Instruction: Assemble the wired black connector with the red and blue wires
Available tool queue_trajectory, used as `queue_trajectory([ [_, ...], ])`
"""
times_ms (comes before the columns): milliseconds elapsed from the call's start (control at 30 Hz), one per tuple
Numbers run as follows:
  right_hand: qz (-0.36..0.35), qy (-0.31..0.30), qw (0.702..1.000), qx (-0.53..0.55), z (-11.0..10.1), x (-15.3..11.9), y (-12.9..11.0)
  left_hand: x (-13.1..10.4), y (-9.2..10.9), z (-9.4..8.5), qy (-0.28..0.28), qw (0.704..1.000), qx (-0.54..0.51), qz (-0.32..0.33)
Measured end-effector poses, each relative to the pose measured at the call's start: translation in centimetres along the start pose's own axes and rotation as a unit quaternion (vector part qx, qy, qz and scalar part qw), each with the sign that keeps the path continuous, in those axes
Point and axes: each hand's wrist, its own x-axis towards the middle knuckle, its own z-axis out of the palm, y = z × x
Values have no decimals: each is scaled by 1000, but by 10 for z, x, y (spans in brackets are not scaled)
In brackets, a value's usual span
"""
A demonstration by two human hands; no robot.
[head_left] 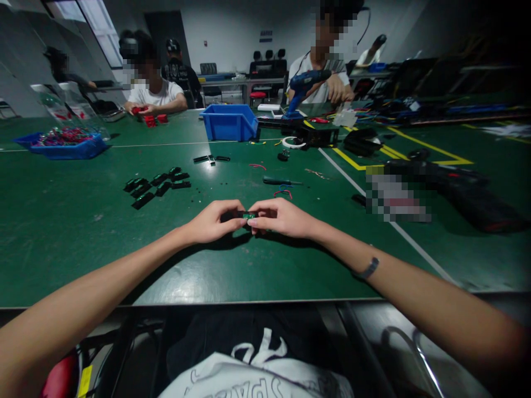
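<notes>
A small black-edged circuit board point(249, 216) is held above the near part of the table point(186, 276), directly between the two hands. Its left end is pinched by the thumb and fingers of the left hand point(222, 222), and its right end is gripped likewise by the right hand point(284, 218), whose thumb is laid across the green face. The finer details of the piece are too small to be told.

For good control, the board is best steadied by its black edges with the left hand, while light, even pressure is applied with the right thumb. Bending or twisting between the two grips should be avoided, as the board could crack, and force on the green face is better spared.

Just beyond the hands, loose wires point(284, 192) and a screwdriver point(274, 181) are spread; sleeves and fingers should be cleared of them. Beyond the left hand, similar black-and-green modules point(142, 200) are grouped in rough rows, by which orientation can be checked. Farther out, straight past the hands, a blue bin point(230, 122) is placed.
</notes>
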Motion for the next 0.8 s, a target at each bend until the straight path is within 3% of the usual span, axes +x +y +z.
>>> queue_trajectory([
  [800, -16, -9, 1000, 3, 0, 0, 3, 0, 0, 2, -12, 996, -81, -48],
])
